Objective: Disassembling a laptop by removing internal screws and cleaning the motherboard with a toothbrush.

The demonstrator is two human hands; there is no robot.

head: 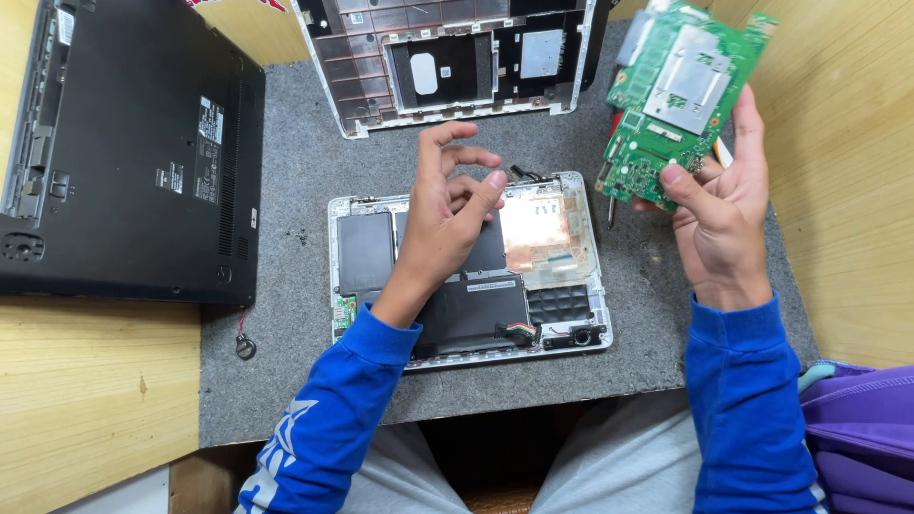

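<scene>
Behind right hand — green circuit board, partly hidden.

Bare grey mat left of opened laptop base gives passage; black laptop blocks far left, upturned cover blocks rear

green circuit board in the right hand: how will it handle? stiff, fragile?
The green circuit board probably stays stiff: the right hand pinches only its lower edge, yet it stands flat, unbent. It looks thin, so likely light for its size. Small components and metal shields cover its face, so it is probably fragile under pressure; edge grips seem safest.
</scene>
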